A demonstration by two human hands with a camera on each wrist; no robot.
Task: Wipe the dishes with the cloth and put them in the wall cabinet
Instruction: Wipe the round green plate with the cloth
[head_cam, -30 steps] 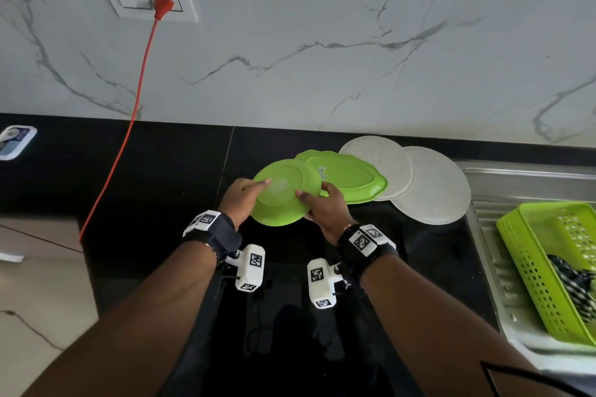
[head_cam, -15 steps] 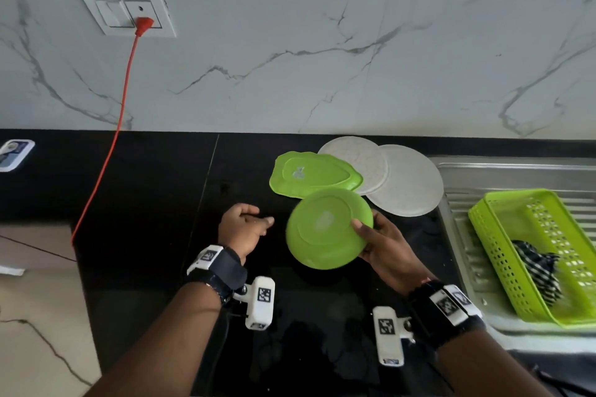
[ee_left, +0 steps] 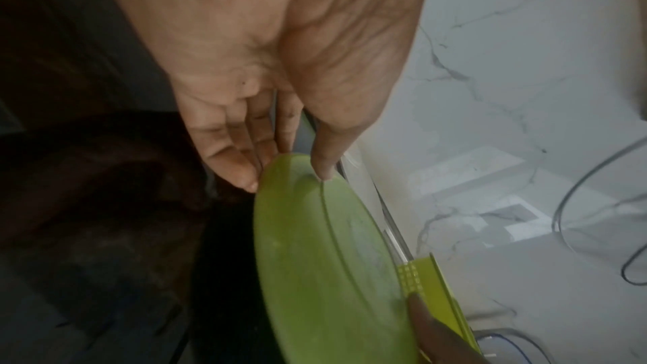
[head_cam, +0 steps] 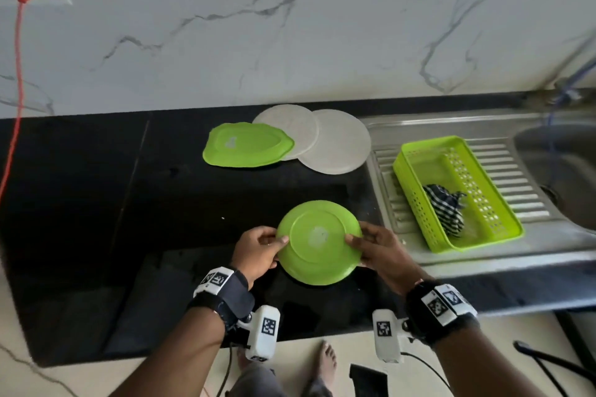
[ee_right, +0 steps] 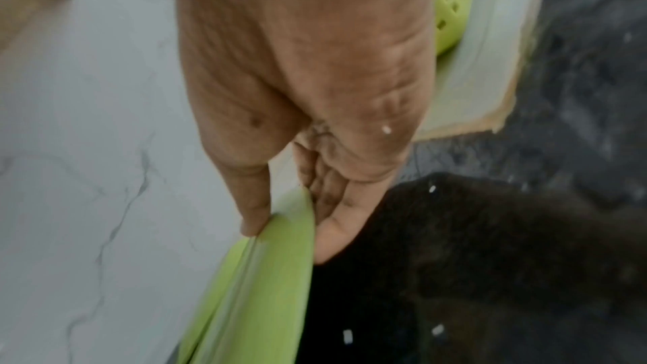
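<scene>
A round green plate (head_cam: pixel 319 242) is held bottom-up above the black counter, near its front edge. My left hand (head_cam: pixel 258 251) pinches its left rim, thumb on the underside. My right hand (head_cam: pixel 375 250) pinches the right rim the same way. The left wrist view shows the green plate (ee_left: pixel 325 259) edge-on under my left thumb, and the right wrist view shows the plate (ee_right: pixel 259 281) between thumb and fingers. A leaf-shaped green plate (head_cam: pixel 246 145) and two white plates (head_cam: pixel 335 142) lie upside down at the back. A striped cloth (head_cam: pixel 446 208) lies in the green basket (head_cam: pixel 419 184).
The basket stands on the steel drainboard (head_cam: pixel 509 171) right of the counter, with the sink bowl (head_cam: pixel 561 167) beyond. A red cord (head_cam: pixel 16 80) hangs from a wall socket at far left. The marble wall (head_cam: pixel 290 26) backs the black counter (head_cam: pixel 96 203).
The round plate has moved from the back, near the other plates, toward the front edge. My left hand, which had let go half a second ago, grips its left rim again.
</scene>
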